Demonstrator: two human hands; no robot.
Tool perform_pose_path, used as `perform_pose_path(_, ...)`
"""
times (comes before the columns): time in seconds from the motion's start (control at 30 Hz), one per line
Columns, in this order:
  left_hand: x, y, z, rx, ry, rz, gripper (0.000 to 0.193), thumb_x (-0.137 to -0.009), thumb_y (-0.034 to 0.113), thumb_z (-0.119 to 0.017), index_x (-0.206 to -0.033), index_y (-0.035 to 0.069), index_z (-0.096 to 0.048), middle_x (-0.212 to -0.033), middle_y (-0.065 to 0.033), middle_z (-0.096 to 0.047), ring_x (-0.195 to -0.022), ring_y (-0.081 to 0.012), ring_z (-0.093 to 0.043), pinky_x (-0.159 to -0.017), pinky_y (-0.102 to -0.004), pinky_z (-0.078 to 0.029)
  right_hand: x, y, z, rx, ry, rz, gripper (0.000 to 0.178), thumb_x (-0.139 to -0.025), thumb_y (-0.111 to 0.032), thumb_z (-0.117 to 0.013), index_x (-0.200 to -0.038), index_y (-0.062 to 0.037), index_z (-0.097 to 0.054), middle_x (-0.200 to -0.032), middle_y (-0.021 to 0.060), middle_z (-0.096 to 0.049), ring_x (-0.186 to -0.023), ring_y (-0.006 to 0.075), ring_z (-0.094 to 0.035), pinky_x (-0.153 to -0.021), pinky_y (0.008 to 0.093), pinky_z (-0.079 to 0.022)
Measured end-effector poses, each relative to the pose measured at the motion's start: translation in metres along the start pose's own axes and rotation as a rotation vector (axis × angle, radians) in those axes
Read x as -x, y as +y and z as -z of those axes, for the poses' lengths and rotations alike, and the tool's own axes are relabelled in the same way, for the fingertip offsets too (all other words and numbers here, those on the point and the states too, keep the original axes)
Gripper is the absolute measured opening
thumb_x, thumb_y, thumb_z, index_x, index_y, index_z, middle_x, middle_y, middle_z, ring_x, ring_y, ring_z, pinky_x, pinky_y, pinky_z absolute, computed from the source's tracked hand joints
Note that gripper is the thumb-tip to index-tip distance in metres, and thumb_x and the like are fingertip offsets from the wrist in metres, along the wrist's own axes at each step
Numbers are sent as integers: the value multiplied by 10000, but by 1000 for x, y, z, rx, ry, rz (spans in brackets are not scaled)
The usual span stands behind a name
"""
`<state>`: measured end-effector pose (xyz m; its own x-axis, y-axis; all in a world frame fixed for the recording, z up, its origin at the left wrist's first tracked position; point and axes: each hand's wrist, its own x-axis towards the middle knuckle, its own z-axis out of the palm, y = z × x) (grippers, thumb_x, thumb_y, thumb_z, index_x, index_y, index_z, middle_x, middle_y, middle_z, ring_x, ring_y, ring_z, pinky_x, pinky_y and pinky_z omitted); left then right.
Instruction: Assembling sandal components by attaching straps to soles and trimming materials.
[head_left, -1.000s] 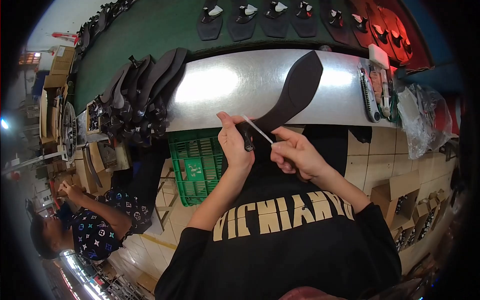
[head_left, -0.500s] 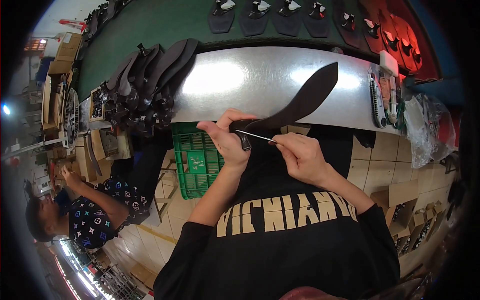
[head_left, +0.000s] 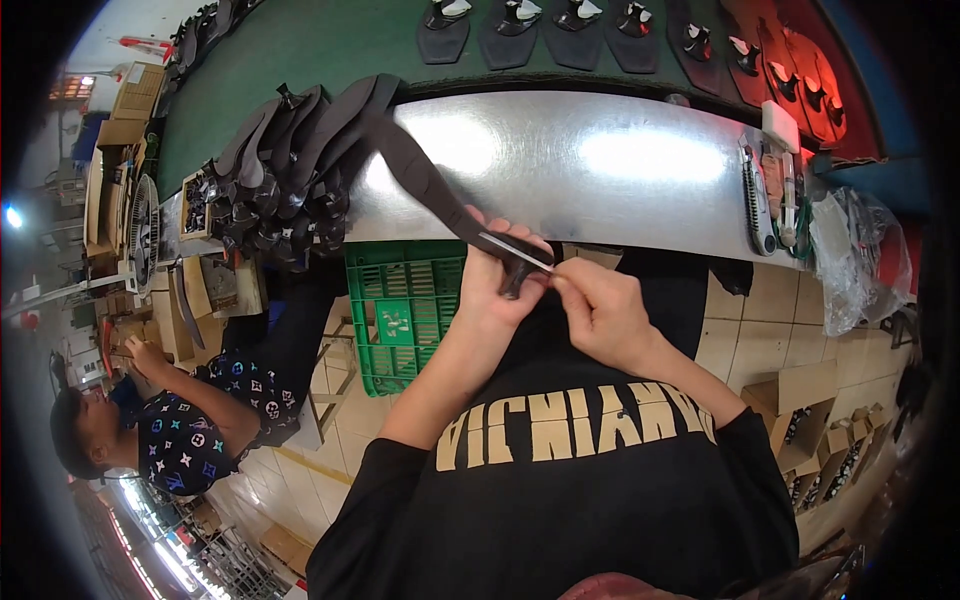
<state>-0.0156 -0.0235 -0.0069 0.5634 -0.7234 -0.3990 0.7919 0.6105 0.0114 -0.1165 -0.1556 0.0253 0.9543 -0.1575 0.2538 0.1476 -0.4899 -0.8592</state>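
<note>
In front of me is a dark brown sandal [head_left: 420, 180]. Its long sole slants up to the left over the metal counter, and a dark strap piece is at its lower end. My left hand [head_left: 492, 285] cradles that lower end, palm upward, with its fingers curled behind the sole. My right hand [head_left: 603, 310] is closed, pinching a thin metal rod tool [head_left: 515, 250]. The rod lies along the lower end of the sandal beside the strap; whether its tip goes into the sole I cannot tell.
A pile of dark sandals [head_left: 300, 150] sits left on the metal counter [head_left: 560, 160]. Several finished ones line the green conveyor belt [head_left: 400, 50]. A utility knife [head_left: 760, 215] and plastic bag [head_left: 850, 260] are right. Below is a green crate [head_left: 385, 330]; another person [head_left: 205, 420] works left.
The sandal has swung from pointing up-right to pointing up-left. My left hand has turned and shifted slightly right. My right hand stays nearly in place with the rod, which is now tilted more steeply.
</note>
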Motion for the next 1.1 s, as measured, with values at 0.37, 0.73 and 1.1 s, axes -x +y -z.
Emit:
perform_pose_path(0.37, -17, 7, -1, -153, 257, -198, 371, -926, 307, -524, -623, 171, -357, -585, 25, -307, -547, -162, -340, -601, -311, -411, 3, -2, 0, -21, -139, 14, 56, -842, -2, -603, -835, -21, -550, -686, 136, -552, -598, 315, -581, -535, 373, -445)
perform_pose_path(0.73, -5, 112, -47, -777, 426, -511, 821, -909, 731, -304, -1121, -7, -597, -981, -81, -628, -934, -186, -592, -865, -369, -469, -12, 3, 16, -86, -24, -16, 20, -860, -25, -593, -857, -17, -612, -739, 133, -612, -630, 300, -614, -567, 356, -480)
perform_pose_path(1.1, 47, 148, 2, -1825, 648, -1447, 221, -905, 84, -625, -1087, -34, -669, -993, -84, -649, -812, -119, -607, -673, -235, -482, -32, 60, 97, 250, 321, -148, 298, -857, 14, -555, -1147, 6, -623, -871, 127, -546, -735, 237, -547, -679, 306, -448)
